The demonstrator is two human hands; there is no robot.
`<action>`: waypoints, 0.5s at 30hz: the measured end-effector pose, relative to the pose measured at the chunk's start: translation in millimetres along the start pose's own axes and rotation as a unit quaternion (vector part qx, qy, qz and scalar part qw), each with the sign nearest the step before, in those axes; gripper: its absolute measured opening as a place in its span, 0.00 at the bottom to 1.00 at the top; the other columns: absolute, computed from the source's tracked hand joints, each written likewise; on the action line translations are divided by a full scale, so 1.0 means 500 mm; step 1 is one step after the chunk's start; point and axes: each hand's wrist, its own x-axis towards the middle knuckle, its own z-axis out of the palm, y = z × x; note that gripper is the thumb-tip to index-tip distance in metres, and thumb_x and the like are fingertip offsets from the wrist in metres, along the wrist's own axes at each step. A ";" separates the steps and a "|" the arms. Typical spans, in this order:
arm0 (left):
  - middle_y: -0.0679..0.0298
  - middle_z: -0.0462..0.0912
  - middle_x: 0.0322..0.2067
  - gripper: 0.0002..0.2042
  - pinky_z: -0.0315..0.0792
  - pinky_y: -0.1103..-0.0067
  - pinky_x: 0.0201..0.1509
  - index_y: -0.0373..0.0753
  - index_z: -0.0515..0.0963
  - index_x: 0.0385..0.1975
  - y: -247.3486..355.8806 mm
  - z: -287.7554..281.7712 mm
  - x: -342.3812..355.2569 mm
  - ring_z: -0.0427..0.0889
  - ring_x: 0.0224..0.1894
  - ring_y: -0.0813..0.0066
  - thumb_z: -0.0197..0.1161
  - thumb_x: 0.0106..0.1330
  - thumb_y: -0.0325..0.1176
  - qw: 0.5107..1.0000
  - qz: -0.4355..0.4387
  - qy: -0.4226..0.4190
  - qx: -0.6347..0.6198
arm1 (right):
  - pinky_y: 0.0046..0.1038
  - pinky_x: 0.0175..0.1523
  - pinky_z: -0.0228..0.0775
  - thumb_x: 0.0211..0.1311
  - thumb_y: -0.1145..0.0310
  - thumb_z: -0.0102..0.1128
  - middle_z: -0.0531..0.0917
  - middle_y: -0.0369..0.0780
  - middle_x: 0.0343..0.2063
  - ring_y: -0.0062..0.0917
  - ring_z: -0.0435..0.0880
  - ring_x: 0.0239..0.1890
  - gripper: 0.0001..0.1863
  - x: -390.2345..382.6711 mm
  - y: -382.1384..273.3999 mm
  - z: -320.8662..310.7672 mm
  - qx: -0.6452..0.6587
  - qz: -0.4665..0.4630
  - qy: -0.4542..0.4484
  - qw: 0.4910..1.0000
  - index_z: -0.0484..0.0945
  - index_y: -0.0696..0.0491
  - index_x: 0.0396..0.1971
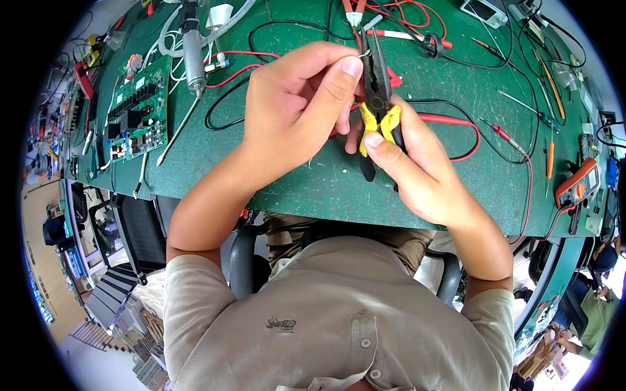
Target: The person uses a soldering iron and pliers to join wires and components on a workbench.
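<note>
Near the middle of the green bench, my right hand (pixel 415 166) grips long-nose pliers (pixel 381 98) with yellow-and-black handles, held with the dark jaws pointing away from me. My left hand (pixel 297 111) pinches a short, thin bent wire (pixel 364 55) between thumb and index finger, right beside the upper part of the jaws. Whether the jaws grip the wire I cannot tell. The left hand's other fingers are curled, partly hidden behind its thumb.
Green circuit board (pixel 137 111) and grey cylindrical tool (pixel 193 55) lie left; red and black cables (pixel 466 122), a red-handled tool (pixel 354 14), screwdrivers (pixel 550 159) and an orange multimeter (pixel 577 186) lie around. Green bench (pixel 306 189); another person (pixel 596 326) at far right.
</note>
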 end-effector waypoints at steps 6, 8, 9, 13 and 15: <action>0.63 0.76 0.23 0.11 0.71 0.84 0.21 0.27 0.76 0.44 -0.003 0.003 0.002 0.72 0.21 0.84 0.51 0.74 0.29 1.000 -0.010 0.000 -0.002 | 0.23 0.39 0.70 0.71 0.66 0.46 0.75 0.39 0.37 0.21 0.75 0.33 0.25 0.001 -0.002 0.012 0.075 0.000 0.009 0.997 0.57 0.62 0.63; 0.64 0.75 0.21 0.11 0.71 0.84 0.21 0.27 0.76 0.44 -0.003 0.003 0.002 0.72 0.21 0.84 0.51 0.74 0.29 1.000 -0.017 0.001 -0.013 | 0.23 0.36 0.69 0.70 0.67 0.46 0.75 0.38 0.35 0.19 0.73 0.30 0.25 0.002 -0.007 0.016 0.103 0.000 0.018 0.995 0.58 0.62 0.62; 0.64 0.75 0.21 0.11 0.71 0.84 0.21 0.27 0.76 0.44 -0.004 0.003 0.002 0.72 0.20 0.84 0.51 0.74 0.29 1.000 -0.018 -0.001 -0.017 | 0.22 0.34 0.69 0.70 0.68 0.46 0.74 0.38 0.34 0.19 0.73 0.28 0.24 0.002 -0.009 0.018 0.116 0.000 0.023 0.993 0.58 0.62 0.62; 0.64 0.76 0.21 0.11 0.69 0.85 0.21 0.27 0.76 0.43 -0.006 0.003 0.003 0.71 0.20 0.85 0.52 0.74 0.29 0.999 -0.021 -0.008 -0.041 | 0.20 0.29 0.65 0.69 0.69 0.46 0.72 0.37 0.30 0.16 0.69 0.25 0.24 -0.004 -0.007 0.014 0.093 0.008 0.038 0.995 0.59 0.62 0.61; 0.65 0.76 0.22 0.10 0.67 0.86 0.21 0.27 0.76 0.43 -0.002 0.003 0.002 0.70 0.20 0.86 0.53 0.73 0.29 0.998 -0.038 -0.004 -0.059 | 0.20 0.28 0.63 0.69 0.69 0.46 0.71 0.36 0.28 0.16 0.68 0.24 0.23 -0.005 -0.001 0.013 0.074 -0.002 0.050 0.996 0.60 0.62 0.60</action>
